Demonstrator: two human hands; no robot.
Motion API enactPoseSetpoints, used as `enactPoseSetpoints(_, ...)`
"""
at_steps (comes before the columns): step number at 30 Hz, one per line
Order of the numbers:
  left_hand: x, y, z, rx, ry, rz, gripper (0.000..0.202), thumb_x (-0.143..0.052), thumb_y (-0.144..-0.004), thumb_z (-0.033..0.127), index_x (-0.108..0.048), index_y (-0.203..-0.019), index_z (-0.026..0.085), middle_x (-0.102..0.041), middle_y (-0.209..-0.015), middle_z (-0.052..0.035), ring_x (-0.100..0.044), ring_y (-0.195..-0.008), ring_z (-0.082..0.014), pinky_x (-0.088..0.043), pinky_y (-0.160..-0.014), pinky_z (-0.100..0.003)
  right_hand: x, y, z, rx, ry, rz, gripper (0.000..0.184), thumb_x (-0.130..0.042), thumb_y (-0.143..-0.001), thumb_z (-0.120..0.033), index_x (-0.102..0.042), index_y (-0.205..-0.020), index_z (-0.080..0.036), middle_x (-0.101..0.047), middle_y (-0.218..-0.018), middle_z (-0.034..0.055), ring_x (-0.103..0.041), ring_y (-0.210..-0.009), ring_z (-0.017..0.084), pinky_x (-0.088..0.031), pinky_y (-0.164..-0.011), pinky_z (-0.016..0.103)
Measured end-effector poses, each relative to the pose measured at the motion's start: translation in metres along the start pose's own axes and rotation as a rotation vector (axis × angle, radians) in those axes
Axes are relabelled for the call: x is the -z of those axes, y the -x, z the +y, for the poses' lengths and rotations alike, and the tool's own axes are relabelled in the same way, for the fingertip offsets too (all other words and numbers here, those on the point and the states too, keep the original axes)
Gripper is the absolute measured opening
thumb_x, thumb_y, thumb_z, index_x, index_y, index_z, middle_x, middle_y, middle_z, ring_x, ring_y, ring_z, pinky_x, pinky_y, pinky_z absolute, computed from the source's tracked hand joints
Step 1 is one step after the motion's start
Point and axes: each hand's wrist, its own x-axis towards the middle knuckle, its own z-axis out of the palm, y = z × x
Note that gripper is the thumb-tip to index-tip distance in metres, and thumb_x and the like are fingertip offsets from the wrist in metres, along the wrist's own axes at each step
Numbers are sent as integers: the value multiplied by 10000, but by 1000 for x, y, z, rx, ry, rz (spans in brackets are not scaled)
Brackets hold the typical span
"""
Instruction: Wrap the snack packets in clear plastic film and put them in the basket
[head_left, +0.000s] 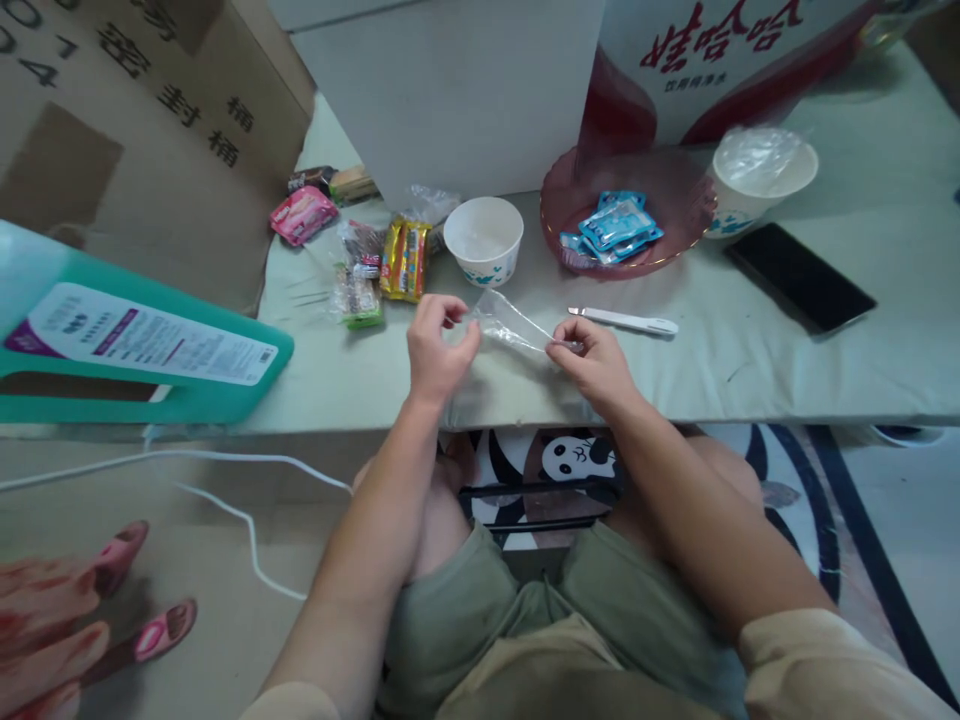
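A small clear plastic bag point(514, 325) is stretched between my two hands, just above the table edge. My left hand point(441, 345) has its fingers curled and its thumb at the bag's left end; the exact grip is partly hidden. Between thumb and fingers, my right hand point(592, 358) pinches the other end. A white utility knife point(626, 321) lies just beyond my right hand. Behind the bag stands a white paper bowl point(484, 240) with a blue-green pattern. To its left are a yellow wrapped snack point(405, 262) and other small packets point(358, 295).
A pinkish glass dish point(559, 235) holds several blue sachets point(619, 225). Right of it are another paper bowl point(727, 215) with clear plastic inside and a black phone point(802, 275). A green jug point(187, 330) and cardboard box point(165, 150) stand left. Another person's feet point(161, 630) show below.
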Motion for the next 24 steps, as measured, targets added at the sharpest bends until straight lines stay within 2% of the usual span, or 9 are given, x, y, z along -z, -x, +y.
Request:
enactPoseSetpoints(2, -9, 10, 12, -30, 40, -115, 132, -691, -790, 250, -607, -890, 231, -665, -950, -37, -606, -932, -189, -500, -894, -342, -2, 3, -3, 47, -34, -8, 188, -664, -689, -332, -506, -718, -236, -624, -808, -4, -502, -718, 148, -401, -693, 308)
enactPoseSetpoints(5, -30, 22, 20, 102, 318, -363, 393, -769, -758, 381, -622, -1081, 213, -708, -1141, -73, -651, -1049, -210, -517, -916, -339, -4, 6, -8, 14, -267, -93, 238, -662, -639, -329, -446, -676, -238, -653, -853, 4, -538, -756, 160, -436, -719, 310)
enactPoseSetpoints(8, -45, 23, 14, 250, 551, -485, 460, -792, -741, 493, -641, -1050, 187, -733, -1026, -61, -672, -941, -197, -530, -848, -317, -3, 7, -13, -124, -546, -200, 260, -688, -615, -360, -473, -713, -250, -653, -802, -3, -567, -717, 168, -469, -699, 316)
enactPoseSetpoints(10, -44, 17, 6, 274, 537, -405, 400, -790, -754, 503, -656, -961, 188, -722, -910, -30, -652, -856, -173, -523, -808, -302, 0, 5, -14, -159, -597, -224, 280, -711, -634, -413, -544, -797, -258, -724, -974, 29, -655, -866, 204, -519, -797, 351)
enactPoseSetpoints(12, -34, 6, 0, 252, 407, -215, 301, -782, -777, 445, -651, -895, 201, -688, -837, -1, -613, -788, -149, -503, -754, -282, 4, 2, -12, -155, -544, -153, 312, -714, -662, -462, -574, -858, -263, -736, -1162, 48, -684, -1050, 228, -523, -906, 372)
enactPoseSetpoints(15, -12, -23, 1, 125, 123, 117, 181, -768, -792, 290, -604, -821, 218, -617, -806, 19, -573, -787, -143, -479, -755, -282, 6, -7, -5, -195, -422, 3, 314, -683, -708, -494, -552, -867, -257, -740, -1127, 45, -705, -1038, 215, -516, -868, 342)
enactPoseSetpoints(17, -4, -48, 11, 30, -6, 212, 218, -766, -792, 200, -549, -800, 224, -588, -821, 18, -583, -874, -160, -482, -818, -296, 5, -13, 0, -210, -374, 30, 313, -660, -735, -510, -537, -868, -254, -733, -1031, 33, -713, -941, 196, -508, -791, 316)
enactPoseSetpoints(21, -19, -102, 39, -60, -248, 15, 326, -727, -751, 11, -471, -741, 212, -546, -851, -4, -583, -1028, -196, -460, -976, -354, 0, -22, 2, -162, -343, 3, 304, -637, -765, -520, -521, -860, -257, -685, -913, 6, -695, -842, 171, -495, -719, 296)
enactPoseSetpoints(24, -45, -132, 46, 37, -543, -229, 333, -637, -718, -77, -465, -667, 204, -419, -696, 12, -620, -994, -243, -455, -1022, -451, -1, -24, 0, -150, -316, -11, 289, -639, -771, -507, -519, -843, -254, -653, -860, 0, -676, -796, 164, -491, -698, 299)
